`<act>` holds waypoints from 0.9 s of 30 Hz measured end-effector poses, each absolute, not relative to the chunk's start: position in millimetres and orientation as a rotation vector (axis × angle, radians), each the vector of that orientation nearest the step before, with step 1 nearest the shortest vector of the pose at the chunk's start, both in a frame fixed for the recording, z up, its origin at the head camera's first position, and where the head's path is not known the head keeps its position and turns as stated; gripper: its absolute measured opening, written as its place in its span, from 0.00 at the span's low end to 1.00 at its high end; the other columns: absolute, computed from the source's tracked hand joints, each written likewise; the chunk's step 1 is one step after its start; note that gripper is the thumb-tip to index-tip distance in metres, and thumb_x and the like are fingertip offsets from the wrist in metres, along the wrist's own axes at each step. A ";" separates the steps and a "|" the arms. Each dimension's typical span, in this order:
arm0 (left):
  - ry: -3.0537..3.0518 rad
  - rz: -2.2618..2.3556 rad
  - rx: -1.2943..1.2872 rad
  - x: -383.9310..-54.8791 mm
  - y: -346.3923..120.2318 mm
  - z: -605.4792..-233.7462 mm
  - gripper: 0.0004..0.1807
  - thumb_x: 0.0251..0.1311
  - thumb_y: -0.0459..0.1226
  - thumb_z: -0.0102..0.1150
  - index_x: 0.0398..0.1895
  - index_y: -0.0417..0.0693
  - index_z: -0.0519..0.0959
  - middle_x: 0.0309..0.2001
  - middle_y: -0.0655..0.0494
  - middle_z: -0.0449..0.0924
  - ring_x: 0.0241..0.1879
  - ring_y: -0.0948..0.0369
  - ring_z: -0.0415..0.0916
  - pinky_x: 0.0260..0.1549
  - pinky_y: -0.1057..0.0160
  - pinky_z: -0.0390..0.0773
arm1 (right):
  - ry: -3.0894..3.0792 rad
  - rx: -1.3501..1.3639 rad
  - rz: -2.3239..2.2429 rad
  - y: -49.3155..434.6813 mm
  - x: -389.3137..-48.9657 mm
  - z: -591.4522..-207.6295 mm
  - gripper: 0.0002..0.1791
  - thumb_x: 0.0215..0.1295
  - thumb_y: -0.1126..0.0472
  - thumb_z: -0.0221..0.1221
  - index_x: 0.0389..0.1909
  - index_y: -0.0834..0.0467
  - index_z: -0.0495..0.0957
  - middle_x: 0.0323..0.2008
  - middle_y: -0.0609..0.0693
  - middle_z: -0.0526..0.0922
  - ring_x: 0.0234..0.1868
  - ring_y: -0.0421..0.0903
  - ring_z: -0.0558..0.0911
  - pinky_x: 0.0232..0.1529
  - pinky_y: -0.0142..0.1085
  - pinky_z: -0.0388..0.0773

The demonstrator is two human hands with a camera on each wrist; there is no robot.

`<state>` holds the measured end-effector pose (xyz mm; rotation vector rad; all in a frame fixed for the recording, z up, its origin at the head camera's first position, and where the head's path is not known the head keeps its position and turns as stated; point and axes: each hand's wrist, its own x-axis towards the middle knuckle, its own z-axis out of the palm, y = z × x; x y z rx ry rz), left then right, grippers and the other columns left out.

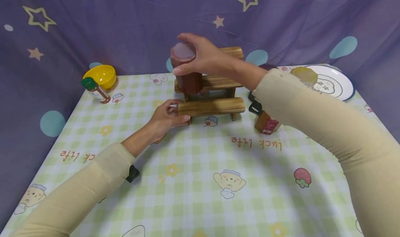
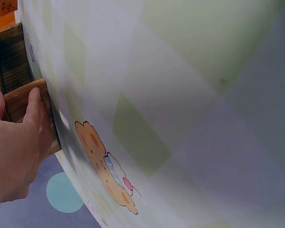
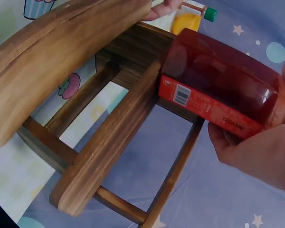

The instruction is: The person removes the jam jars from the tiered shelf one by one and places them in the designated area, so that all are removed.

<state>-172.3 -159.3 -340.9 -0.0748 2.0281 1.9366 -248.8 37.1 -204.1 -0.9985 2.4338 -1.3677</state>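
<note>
A stepped wooden rack [image 1: 211, 106] stands at the middle of the table, near the curtain. My left hand [image 1: 165, 117] grips the left end of its lowest step, fingers behind and thumb in front. My right hand [image 1: 204, 56] holds a dark red bottle [image 1: 189, 82] by its upper end, over the rack's left side. In the right wrist view, the bottle [image 3: 218, 78] shows a red label with a barcode, and its lower end is at the middle step [image 3: 116, 137]. Whether it rests on the wood I cannot tell.
Back left are a yellow bowl [image 1: 104, 76] and a small green-capped bottle [image 1: 96, 90] tilted against it. Right of the rack, a brown container with a black cap [image 1: 265, 123] is partly behind my right sleeve. A white plate [image 1: 343, 86] with a yellowish item [image 1: 304, 75] stands back right.
</note>
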 end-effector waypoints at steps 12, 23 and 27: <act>2.031 1.936 -0.077 -172.3 -157.9 -341.6 0.36 0.57 0.24 0.63 0.68 0.45 0.60 0.53 0.47 0.68 0.47 0.55 0.74 0.50 0.54 0.83 | 2.428 -1.046 -1.403 34.7 -250.8 -207.3 0.41 0.47 0.57 0.75 0.61 0.60 0.67 0.51 0.54 0.75 0.50 0.44 0.75 0.50 0.34 0.77; 2.041 1.915 -0.076 -172.5 -157.7 -340.8 0.36 0.56 0.25 0.65 0.66 0.45 0.61 0.51 0.47 0.70 0.45 0.55 0.75 0.49 0.53 0.83 | 2.372 -1.031 -1.510 36.5 -252.3 -210.2 0.39 0.45 0.59 0.76 0.59 0.59 0.70 0.50 0.52 0.76 0.50 0.43 0.75 0.51 0.34 0.77; 2.036 1.916 -0.084 -172.3 -159.7 -339.5 0.36 0.56 0.25 0.65 0.66 0.45 0.61 0.51 0.47 0.70 0.45 0.55 0.75 0.50 0.52 0.83 | 2.384 -1.087 -1.513 39.8 -247.3 -209.5 0.38 0.47 0.58 0.76 0.60 0.60 0.70 0.51 0.51 0.75 0.50 0.42 0.75 0.51 0.34 0.77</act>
